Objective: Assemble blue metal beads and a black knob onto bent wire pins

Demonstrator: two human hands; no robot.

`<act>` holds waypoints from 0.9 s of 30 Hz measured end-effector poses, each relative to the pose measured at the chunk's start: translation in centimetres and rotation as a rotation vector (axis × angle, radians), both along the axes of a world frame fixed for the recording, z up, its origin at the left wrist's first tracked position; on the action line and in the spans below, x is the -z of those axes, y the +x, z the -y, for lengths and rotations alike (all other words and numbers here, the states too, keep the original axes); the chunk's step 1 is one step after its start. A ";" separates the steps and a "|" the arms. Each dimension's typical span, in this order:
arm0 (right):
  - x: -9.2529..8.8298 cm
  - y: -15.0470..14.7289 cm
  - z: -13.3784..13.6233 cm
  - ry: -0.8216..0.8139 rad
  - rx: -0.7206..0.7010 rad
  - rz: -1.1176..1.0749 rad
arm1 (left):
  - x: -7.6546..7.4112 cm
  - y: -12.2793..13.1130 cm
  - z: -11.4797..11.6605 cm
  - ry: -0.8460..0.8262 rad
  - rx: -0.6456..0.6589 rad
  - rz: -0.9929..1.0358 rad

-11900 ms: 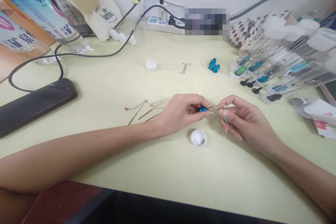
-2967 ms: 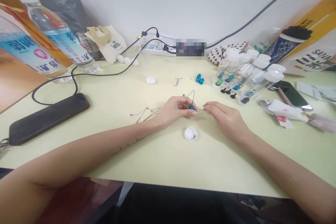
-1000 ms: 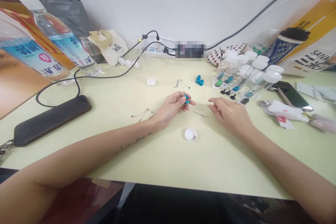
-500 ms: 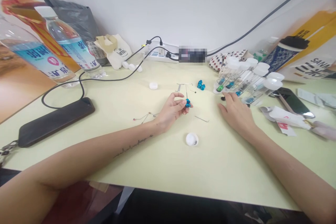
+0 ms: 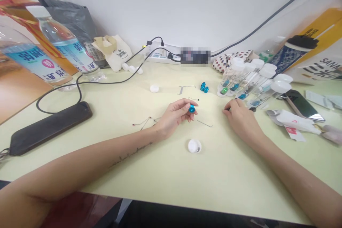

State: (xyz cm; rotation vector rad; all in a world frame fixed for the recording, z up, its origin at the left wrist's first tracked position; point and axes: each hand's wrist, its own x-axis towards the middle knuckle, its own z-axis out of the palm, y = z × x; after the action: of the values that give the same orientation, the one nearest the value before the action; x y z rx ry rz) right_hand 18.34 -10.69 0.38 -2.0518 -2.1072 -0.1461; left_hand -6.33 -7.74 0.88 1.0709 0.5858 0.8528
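My left hand (image 5: 177,115) is closed around a small shiny blue metal part (image 5: 191,108), whose round flared end faces me. A thin bent metal wire (image 5: 205,123) lies on the table just right of those fingers. My right hand (image 5: 242,117) has its thumb and index finger pinched on a small black part (image 5: 229,109), mostly hidden by the fingers. Beyond that hand, several clear tubes with white caps (image 5: 280,85) stand with blue and green pieces inside. More blue metal parts (image 5: 204,87) sit farther back on the table.
A white cap (image 5: 195,146) holding tiny bits lies nearer me. Thin wires (image 5: 141,122) are left of my left hand, with a metal bracket (image 5: 181,90) behind. A black power bank (image 5: 52,128), cable and bottles (image 5: 71,48) occupy the left; a phone (image 5: 304,105) lies right.
The blue part has turned in my left hand, and the thin rod that rose from it no longer shows. My right thumb and index finger have closed on the black part and moved slightly nearer me.
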 end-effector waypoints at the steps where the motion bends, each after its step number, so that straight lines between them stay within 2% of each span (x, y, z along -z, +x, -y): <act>1: 0.0 0.0 0.0 -0.004 -0.013 -0.014 | 0.0 0.0 0.0 0.007 0.000 -0.010; 10: 0.1 -0.9 0.9 0.035 -0.129 -0.035 | -0.1 0.3 -0.1 0.009 -0.021 -0.101; 15: -0.2 -0.6 1.0 0.022 -0.080 0.026 | 0.0 0.2 -0.2 -0.027 -0.033 -0.126; 18: -0.6 -0.4 0.8 0.023 -0.049 -0.047 | 0.0 0.2 -0.2 -0.025 -0.047 -0.147; 21: -1.6 -1.3 1.7 0.095 -0.134 -0.331 | 0.0 0.3 -0.1 -0.007 -0.049 -0.153; 23: -2.7 -2.8 3.2 -0.029 -0.347 -0.724 | -0.1 0.3 -0.1 -0.001 -0.049 -0.153; 24: -3.4 -3.8 4.2 -0.192 -0.443 -0.992 | -0.1 0.4 -0.1 0.001 -0.050 -0.152; 25: -4.1 -4.7 5.2 -0.427 -0.528 -1.244 | -0.1 0.4 -0.1 0.003 -0.052 -0.153; 27: -5.5 -6.5 7.2 -0.809 -0.649 -1.653 | 0.0 0.4 -0.1 0.008 -0.055 -0.156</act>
State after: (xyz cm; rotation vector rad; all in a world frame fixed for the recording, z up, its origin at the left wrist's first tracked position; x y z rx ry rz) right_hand 11.83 -17.88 5.90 -0.6819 -1.4074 1.9100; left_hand -5.95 -7.60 0.91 1.1398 0.7456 0.8242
